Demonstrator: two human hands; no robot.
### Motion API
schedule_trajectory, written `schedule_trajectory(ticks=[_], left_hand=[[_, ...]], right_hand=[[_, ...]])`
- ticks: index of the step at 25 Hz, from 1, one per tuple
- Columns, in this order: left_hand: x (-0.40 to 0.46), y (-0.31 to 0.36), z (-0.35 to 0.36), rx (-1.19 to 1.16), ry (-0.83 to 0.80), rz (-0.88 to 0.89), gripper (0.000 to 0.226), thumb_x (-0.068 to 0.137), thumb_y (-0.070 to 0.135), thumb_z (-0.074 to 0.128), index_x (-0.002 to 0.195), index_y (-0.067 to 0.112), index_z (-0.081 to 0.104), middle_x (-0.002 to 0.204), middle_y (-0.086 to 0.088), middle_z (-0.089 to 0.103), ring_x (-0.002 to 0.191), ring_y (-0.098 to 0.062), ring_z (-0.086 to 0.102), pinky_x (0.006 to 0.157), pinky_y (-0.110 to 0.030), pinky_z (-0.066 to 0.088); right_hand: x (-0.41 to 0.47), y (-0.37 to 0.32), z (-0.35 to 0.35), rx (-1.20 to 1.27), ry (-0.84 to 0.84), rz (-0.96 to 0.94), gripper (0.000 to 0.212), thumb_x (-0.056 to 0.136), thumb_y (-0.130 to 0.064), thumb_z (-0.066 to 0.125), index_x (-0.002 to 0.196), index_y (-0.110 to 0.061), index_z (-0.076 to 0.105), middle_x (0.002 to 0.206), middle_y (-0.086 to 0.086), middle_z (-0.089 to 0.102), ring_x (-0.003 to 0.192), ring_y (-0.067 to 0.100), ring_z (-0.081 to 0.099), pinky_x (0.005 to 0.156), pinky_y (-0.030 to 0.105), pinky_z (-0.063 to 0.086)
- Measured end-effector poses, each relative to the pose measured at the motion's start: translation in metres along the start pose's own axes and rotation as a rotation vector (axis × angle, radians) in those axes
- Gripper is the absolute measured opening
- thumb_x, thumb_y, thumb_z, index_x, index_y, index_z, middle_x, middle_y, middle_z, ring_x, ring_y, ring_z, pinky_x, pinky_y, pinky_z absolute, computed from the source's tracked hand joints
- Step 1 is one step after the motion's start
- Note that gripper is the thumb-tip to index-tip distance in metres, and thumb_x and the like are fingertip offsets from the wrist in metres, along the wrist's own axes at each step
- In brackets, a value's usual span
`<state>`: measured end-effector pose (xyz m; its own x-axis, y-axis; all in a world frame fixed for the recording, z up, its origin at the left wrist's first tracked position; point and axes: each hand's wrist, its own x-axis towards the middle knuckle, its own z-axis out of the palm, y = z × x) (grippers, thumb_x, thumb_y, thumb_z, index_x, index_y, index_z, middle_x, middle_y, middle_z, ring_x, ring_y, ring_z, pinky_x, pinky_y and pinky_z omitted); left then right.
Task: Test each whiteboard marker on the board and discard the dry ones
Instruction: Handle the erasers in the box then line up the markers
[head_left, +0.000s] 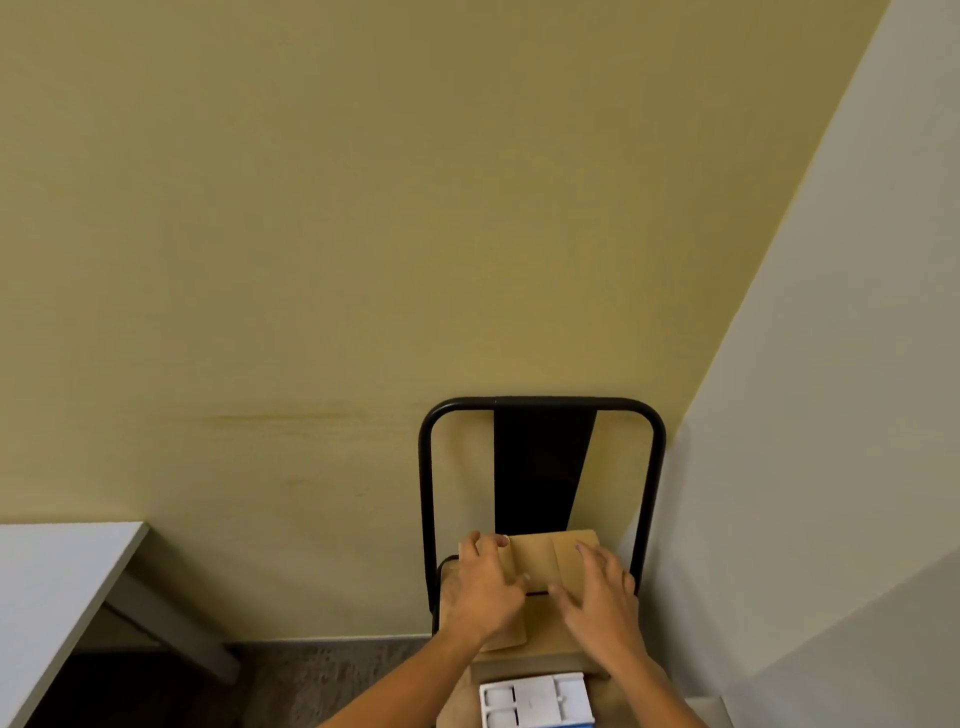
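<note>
Two hands at work on a brown cardboard box (540, 564) resting on the seat of a black-framed chair (540, 410) set against the yellow wall (363, 208). Left hand (480, 587): fingers curled over the box's left flap, gripping its edge. Right hand (602, 592): fingers spread nearly straight, pressing flat on the right flap, holding nothing. Box upright, flaps partly folded; contents hidden.

No whiteboard marker and no board visible. Markers possibly inside the box; cannot confirm.

White plastic tray (535, 699) with a blue lower edge lying nearer the body, just below the box, apart from both hands. White tabletop (62, 561) at lower left, well apart from the chair.

Step in hand, as judged: opening the box, before any testing. Task barely begun.

Next move, as judged: spread both flaps outward, keep the box steady on the narrow seat, expose contents, then pick out one marker. Risk: box sliding off the seat under uneven pressure.
</note>
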<state>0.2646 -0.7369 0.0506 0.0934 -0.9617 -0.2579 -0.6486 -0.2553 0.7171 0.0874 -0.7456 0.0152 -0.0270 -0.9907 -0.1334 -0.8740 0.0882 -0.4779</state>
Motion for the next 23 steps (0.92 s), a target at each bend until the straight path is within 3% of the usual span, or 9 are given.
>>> schedule_trajectory(ticks=[3,7,10,13,17,20,23], left_hand=[[0.009,0.007,0.008,0.088,0.023,-0.077,0.077,0.081,0.051,0.068,0.143,0.027,0.03,0.159,-0.006,0.013,0.147,-0.03,0.017,0.117,-0.046,0.028],[0.026,0.001,0.012,0.094,-0.035,-0.132,0.101,0.074,0.048,0.075,0.149,0.024,0.012,0.16,-0.01,0.0,0.148,-0.038,0.005,0.12,-0.05,0.02],[0.031,-0.008,0.011,0.118,-0.047,-0.155,0.099,0.076,0.028,0.072,0.15,0.017,0.008,0.16,-0.018,0.0,0.147,-0.042,0.008,0.12,-0.046,0.019],[0.029,-0.006,0.005,0.018,-0.029,-0.126,0.093,0.075,0.032,0.065,0.15,0.014,0.012,0.158,-0.018,0.007,0.144,-0.041,0.015,0.119,-0.045,0.021],[0.027,-0.019,-0.011,-0.213,-0.019,-0.091,0.076,0.081,0.029,0.057,0.149,0.018,0.025,0.153,-0.011,0.032,0.135,-0.032,0.039,0.113,-0.045,0.036],[0.024,-0.034,-0.023,-0.355,-0.009,-0.096,0.072,0.086,0.008,0.051,0.152,0.017,0.026,0.154,-0.008,0.035,0.141,-0.027,0.036,0.117,-0.045,0.032],[0.021,-0.046,-0.036,-0.37,0.016,-0.108,0.074,0.085,-0.008,0.045,0.152,0.016,0.024,0.154,-0.01,0.034,0.14,-0.03,0.035,0.116,-0.047,0.033]], right_hand=[[0.005,0.005,0.01,-0.083,0.002,0.009,0.079,0.091,-0.059,0.055,0.155,-0.031,0.019,0.159,0.0,0.02,0.142,0.026,0.028,0.113,0.036,0.034],[0.014,0.001,0.017,-0.07,0.025,0.021,0.084,0.088,-0.049,0.064,0.156,-0.03,0.018,0.158,0.0,0.022,0.139,0.026,0.033,0.113,0.035,0.036],[0.012,-0.002,0.016,0.073,0.034,0.023,0.08,0.085,-0.037,0.07,0.153,-0.024,0.029,0.154,-0.001,0.031,0.137,0.025,0.038,0.112,0.034,0.037],[0.009,-0.002,0.005,0.234,0.064,0.036,0.067,0.092,-0.03,0.066,0.151,-0.021,0.035,0.15,-0.002,0.036,0.138,0.019,0.039,0.113,0.031,0.036],[-0.001,-0.005,-0.016,0.343,0.113,0.045,0.044,0.103,-0.032,0.05,0.146,-0.026,0.045,0.141,-0.006,0.051,0.129,0.012,0.05,0.103,0.028,0.044],[0.0,0.005,-0.038,0.39,0.159,0.131,0.039,0.106,-0.025,0.044,0.144,-0.02,0.049,0.135,0.001,0.06,0.116,0.012,0.056,0.094,0.025,0.045],[0.007,0.021,-0.051,0.35,0.201,0.189,0.039,0.107,-0.019,0.04,0.146,-0.016,0.047,0.139,0.007,0.058,0.122,0.021,0.056,0.098,0.033,0.048]])
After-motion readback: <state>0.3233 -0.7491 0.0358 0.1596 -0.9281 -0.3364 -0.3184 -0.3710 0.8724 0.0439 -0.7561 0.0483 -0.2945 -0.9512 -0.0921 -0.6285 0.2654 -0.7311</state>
